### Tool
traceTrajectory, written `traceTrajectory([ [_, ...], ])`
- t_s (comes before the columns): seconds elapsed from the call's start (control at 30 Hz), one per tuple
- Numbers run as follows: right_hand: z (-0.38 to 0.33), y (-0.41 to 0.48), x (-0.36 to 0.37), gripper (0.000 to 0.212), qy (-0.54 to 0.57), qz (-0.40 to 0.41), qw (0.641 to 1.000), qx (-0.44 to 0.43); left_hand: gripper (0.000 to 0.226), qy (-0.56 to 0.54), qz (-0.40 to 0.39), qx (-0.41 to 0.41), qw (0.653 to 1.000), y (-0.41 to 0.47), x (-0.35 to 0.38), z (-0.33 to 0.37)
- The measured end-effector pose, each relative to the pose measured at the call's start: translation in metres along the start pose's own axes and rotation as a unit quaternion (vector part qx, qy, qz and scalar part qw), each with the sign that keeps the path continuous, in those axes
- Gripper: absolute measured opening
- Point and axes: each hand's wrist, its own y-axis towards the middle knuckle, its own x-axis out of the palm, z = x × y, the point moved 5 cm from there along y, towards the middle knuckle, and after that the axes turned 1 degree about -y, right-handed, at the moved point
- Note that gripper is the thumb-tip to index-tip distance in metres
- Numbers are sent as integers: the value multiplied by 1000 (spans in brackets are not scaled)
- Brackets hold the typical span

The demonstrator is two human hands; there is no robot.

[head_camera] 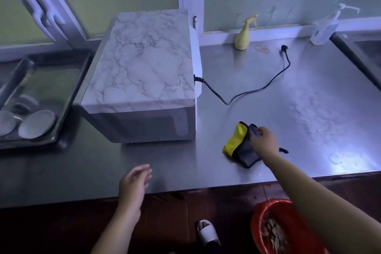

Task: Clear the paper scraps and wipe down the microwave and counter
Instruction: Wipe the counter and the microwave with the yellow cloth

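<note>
Counter seen from the person's standing place. The right hand [265, 142] rests on the folded cloth [237, 145], its fingers [260, 130] curled over the grey far corner and, as far as can be seen, pinching it. The cloth lies on the steel counter [309, 93] near the front edge, its long axis running roughly from far to near, with the yellow face turned towards the microwave [144, 72]. The left hand [134, 181] hovers over the front edge with fingers loose and spread, holding nothing.

The deciding relation is this: the microwave stands just to the left of the cloth across a bare strip of counter. Its marble-patterned top is higher than the gripping hand, so a wipe there would call for a lift up and leftwards. The right hand is nearer and already has the cloth.

Behind the cloth the power cord [257, 89] snakes from the microwave's right side to a loose plug [284, 48] and would likely snag a wide sweep. Farther back stand a yellow spray bottle [243, 36], some rubber bands [262, 48] and a pump bottle [326, 27]. A tray [68, 97] of dishes sits left of the microwave. On the floor a red bin [259, 212] holds what look like paper scraps [272, 233]. Faint marks at the counter's front right may be scraps or glare — this cannot be told.
</note>
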Motion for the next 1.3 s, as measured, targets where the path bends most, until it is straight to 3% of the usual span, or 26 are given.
traceTrajectory([
  [0.07,18,25,-1,52,-69,-37,997,6,14,15,-44,-33,998,-16,26,-17],
  [0.2,28,62,12,82,-103,-104,989,13,20,36,-72,-46,996,-37,64,-32],
  [0.37,8,53,28,30,-86,-152,984,-41,18,72,-86,-78,991,-42,82,-39],
  [0.5,-19,-14,36,32,-12,-214,956,-199,21,100,-124,-67,985,-41,87,-39],
  [0.67,-52,-104,43,32,102,-339,870,-342,74,90,-187,-42,977,-43,90,-29],
  [0.73,-64,-124,46,27,184,-384,844,-325,77,-16,-177,-96,979,-46,82,-26],
  [0.83,-78,-140,53,33,279,-392,838,-255,52,-180,-185,-183,949,-47,64,-19],
  [0.93,-91,-150,63,33,283,-399,831,-266,39,-190,-157,-228,942,-50,43,-20],
  [1.03,-100,-161,81,39,276,-453,800,-281,27,-186,-150,-167,956,-49,24,-17],
  [1.13,-108,-171,101,55,242,-530,771,-257,42,-229,-100,-92,964,-48,-11,-14],
  [1.23,-116,-184,120,71,278,-648,699,-119,52,-233,-68,4,970,-47,-51,-3],
  [1.3,-125,-198,134,67,288,-699,654,-24,61,-200,-60,56,976,-49,-75,6],
])
